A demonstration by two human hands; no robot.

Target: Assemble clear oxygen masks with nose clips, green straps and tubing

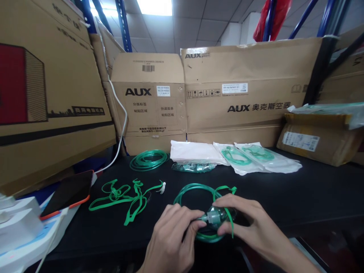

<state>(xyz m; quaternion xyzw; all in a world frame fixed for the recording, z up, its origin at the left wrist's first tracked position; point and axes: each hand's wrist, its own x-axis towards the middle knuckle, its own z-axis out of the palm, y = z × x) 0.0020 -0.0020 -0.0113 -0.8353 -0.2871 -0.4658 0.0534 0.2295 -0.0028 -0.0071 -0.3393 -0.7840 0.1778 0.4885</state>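
Both hands meet low in the middle of the view over a black table (298, 193). My right hand (250, 223) is closed round a clear oxygen mask (220, 216) with a green strap looped over the fingers. My left hand (173, 235) pinches the mask's clear connector (209, 217), where the coiled green tubing (193, 189) joins. The tubing loop lies on the table just beyond the hands.
Loose green elastic straps (125, 197) lie to the left, another green tubing coil (148, 159) behind them. Sealed bags with masks (256, 157) sit at the back. A phone in an orange case (68, 191) rests at left. Cardboard boxes (241, 87) wall the table's rear.
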